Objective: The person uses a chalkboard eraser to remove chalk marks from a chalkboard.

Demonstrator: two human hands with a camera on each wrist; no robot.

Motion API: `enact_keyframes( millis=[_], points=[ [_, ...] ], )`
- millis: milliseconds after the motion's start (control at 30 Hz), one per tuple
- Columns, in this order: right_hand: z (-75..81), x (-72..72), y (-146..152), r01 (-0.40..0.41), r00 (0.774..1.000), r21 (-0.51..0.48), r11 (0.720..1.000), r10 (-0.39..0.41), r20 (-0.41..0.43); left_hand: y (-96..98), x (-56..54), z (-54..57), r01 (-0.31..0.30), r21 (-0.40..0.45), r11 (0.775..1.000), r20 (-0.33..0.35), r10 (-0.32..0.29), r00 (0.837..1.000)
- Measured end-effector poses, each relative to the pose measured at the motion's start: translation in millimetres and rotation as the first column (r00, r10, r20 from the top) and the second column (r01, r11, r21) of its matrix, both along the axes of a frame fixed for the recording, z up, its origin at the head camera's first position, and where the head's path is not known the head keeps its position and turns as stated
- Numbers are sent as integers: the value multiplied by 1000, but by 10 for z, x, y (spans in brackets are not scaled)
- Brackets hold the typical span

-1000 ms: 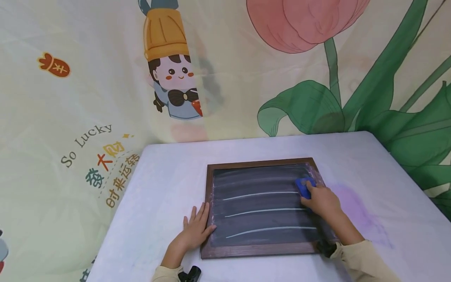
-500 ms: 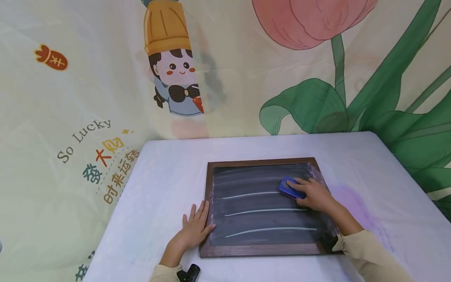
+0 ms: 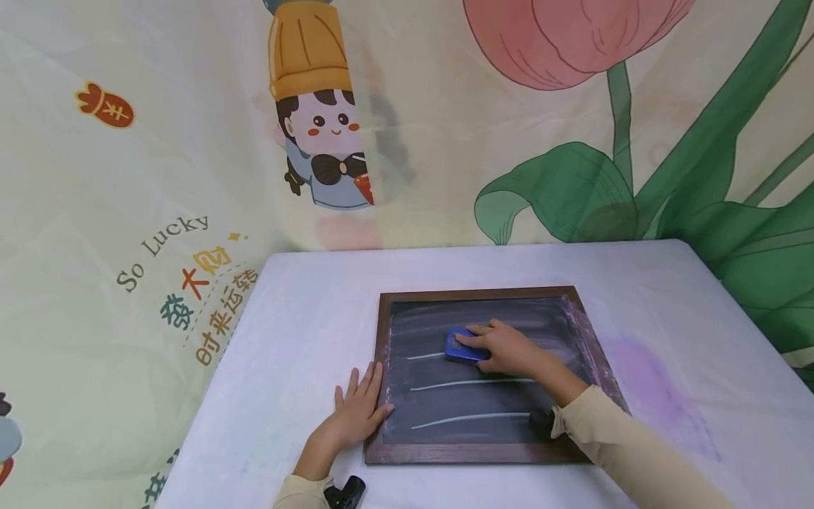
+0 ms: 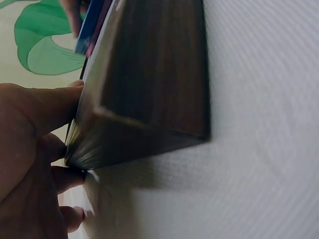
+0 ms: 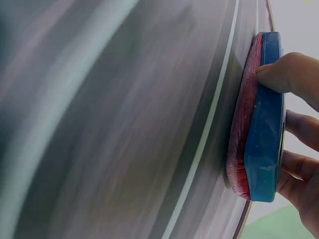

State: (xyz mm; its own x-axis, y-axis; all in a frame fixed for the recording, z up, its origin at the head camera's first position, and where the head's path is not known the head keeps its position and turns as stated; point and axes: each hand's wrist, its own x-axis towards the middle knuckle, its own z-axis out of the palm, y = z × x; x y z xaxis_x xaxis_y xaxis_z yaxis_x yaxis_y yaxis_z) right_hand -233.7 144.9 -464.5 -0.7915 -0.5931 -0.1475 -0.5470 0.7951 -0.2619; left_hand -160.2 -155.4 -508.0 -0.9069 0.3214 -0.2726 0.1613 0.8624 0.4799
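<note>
A wood-framed chalkboard (image 3: 445, 424) lies flat on the table, with three pale chalk lines across it. My right hand (image 3: 511, 350) grips a blue chalkboard eraser (image 3: 463, 346) on the board, over the right part of the topmost line. In the right wrist view, the eraser's reddish felt (image 5: 245, 124) faces the board, and the thumb presses its side. My left hand (image 3: 356, 413) rests at the frame's left edge with its fingers extended. The left wrist view shows the left thumb touching the top of the wooden frame (image 4: 149, 74), its other fingers along the side.
The table (image 3: 305, 311) has a white cover with a purple smudge (image 3: 649, 382) right of the board. Behind it hangs a printed cloth backdrop (image 3: 426, 141). Black wrist-worn devices (image 3: 345, 493) sit by both sleeves.
My right hand has slid the eraser leftward from the board's right side to left of its middle. The topmost chalk line now shows only its left end. My left hand stays at the frame.
</note>
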Motion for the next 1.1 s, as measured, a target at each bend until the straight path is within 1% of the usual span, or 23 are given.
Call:
enact_keyframes(
  millis=[233, 400, 567, 767, 933, 1033, 1100],
  points=[
    [21, -48, -416, -56, 998, 14, 998, 56, 8, 15, -7, 26, -2, -9, 1000, 10, 2, 1000],
    [28, -42, -702, -81, 997, 50, 995, 82, -13, 16, -16, 30, -3, -16, 1000, 14, 4, 1000],
    [4, -31, -929, -135, 989, 84, 987, 139, -50, 11, -8, 15, 2, -19, 1000, 19, -2, 1000],
    [2, 4, -1027, -146, 980, 149, 978, 164, -117, 7, 5, 19, 10, -18, 1000, 15, -10, 1000],
    [-9, 41, -1028, -152, 963, 187, 970, 188, -191, 6, 21, 56, 10, -20, 1000, 0, -10, 1000],
    [-15, 53, -1009, -150, 961, 185, 971, 187, -205, 16, 29, 61, 9, -22, 1000, -10, -9, 1000],
    [-20, 56, -996, -150, 962, 180, 972, 186, -198, 20, 32, 58, 10, -22, 1000, -11, -10, 1000]
  ],
)
